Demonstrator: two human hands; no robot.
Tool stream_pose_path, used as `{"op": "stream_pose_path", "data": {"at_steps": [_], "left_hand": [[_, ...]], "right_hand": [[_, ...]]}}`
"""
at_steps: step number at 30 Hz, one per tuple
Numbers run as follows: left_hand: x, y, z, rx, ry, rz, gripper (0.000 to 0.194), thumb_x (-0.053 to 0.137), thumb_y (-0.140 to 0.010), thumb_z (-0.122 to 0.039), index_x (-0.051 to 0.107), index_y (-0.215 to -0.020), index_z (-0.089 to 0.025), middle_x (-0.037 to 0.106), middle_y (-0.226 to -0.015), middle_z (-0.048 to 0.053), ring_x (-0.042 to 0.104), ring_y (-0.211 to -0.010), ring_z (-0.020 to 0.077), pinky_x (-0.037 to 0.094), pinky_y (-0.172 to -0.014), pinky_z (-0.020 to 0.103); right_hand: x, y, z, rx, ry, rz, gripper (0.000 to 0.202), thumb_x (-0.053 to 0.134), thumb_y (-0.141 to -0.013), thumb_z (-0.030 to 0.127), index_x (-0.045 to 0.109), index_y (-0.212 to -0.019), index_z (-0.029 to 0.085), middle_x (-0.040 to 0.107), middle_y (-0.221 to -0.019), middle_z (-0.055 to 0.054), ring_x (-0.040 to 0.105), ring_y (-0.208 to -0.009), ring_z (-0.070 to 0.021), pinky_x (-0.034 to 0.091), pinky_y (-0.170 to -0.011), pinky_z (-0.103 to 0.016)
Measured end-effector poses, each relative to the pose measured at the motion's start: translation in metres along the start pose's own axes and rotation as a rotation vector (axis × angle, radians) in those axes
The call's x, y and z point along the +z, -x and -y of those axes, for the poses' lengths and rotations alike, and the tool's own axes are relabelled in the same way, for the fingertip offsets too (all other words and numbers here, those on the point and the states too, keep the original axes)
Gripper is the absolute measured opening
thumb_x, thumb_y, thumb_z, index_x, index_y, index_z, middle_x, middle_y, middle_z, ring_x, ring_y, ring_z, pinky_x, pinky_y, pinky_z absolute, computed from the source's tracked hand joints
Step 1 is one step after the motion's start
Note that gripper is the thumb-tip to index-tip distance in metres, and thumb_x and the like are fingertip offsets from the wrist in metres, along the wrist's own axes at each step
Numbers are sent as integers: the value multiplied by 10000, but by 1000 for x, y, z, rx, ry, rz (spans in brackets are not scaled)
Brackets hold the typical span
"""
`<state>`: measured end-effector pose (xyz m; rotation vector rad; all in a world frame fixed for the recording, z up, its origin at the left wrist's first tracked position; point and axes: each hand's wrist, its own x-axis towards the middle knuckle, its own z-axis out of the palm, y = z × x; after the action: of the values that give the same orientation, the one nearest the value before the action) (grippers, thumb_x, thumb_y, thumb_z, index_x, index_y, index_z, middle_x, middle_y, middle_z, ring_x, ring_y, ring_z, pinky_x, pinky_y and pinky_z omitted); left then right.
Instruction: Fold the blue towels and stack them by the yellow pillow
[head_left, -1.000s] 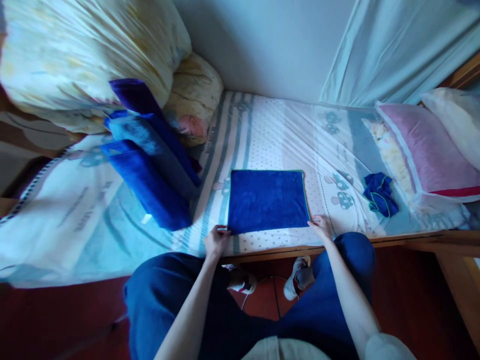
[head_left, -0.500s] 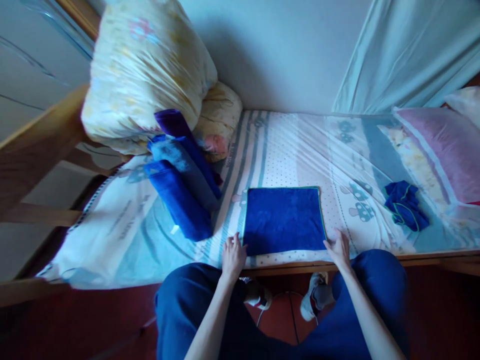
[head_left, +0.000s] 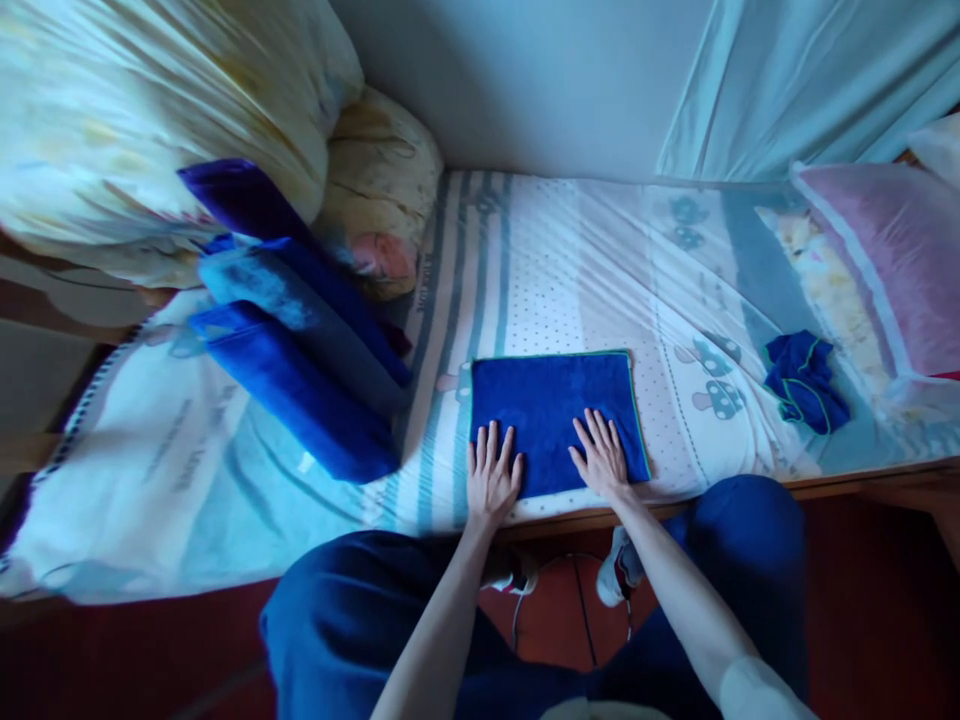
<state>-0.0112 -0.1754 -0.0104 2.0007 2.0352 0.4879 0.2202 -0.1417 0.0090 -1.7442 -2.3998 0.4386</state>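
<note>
A blue cloth with green edging lies spread flat as a rectangle near the front edge of the bed. My left hand rests palm down on its near left corner, fingers stretched out. On the near right part of the cloth lies my right hand, also flat with its fingers spread. The cloth's near corner beneath my left hand is partly hidden. Off to the right, a second blue cloth with green edging sits crumpled on the sheet.
Several folded cloths in blue, grey-blue and purple stand in a row on the left. Behind them is a large pale yellow bundle beside a smaller cushion. A pink pillow lies right. The bed's wooden edge runs before my knees.
Both hands have moved inward from the cloth's near corners and now lie flat on top of it. The view has shifted, bringing the left-hand bundle closer.
</note>
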Motion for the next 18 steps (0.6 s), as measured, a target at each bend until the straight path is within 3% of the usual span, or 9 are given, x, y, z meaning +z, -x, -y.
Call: {"op": "stream_pose_path", "data": {"at_steps": [5, 11, 18], "left_hand": [[-5, 4, 10, -79, 2, 13, 619, 404, -1009, -393, 364, -1580, -159, 210, -1689, 145, 137, -1580, 304, 150, -1275, 557], [-13, 22, 21, -196, 19, 1, 628, 391, -998, -378, 363, -1577, -135, 308, -1652, 168, 200, -1567, 293, 184, -1269, 545], [-20, 53, 15, -366, 76, -74, 561, 414, -960, -289, 498, -1454, -37, 445, -1548, 263, 350, -1500, 348, 318, -1203, 558]], "right_hand": [[-3, 9, -33, 77, 4, -61, 604, 386, -1043, 386, 282, -1618, 232, 227, -1698, -59, 168, -1579, -240, 166, -1280, -495], [-9, 16, -56, 84, 1, -73, 603, 393, -1038, 375, 305, -1608, 201, 274, -1679, -89, 247, -1558, -233, 195, -1275, -494], [-20, 68, -89, 167, -80, -164, 535, 435, -1000, 333, 497, -1492, 134, 481, -1561, -153, 405, -1483, -251, 324, -1222, -488]]}}
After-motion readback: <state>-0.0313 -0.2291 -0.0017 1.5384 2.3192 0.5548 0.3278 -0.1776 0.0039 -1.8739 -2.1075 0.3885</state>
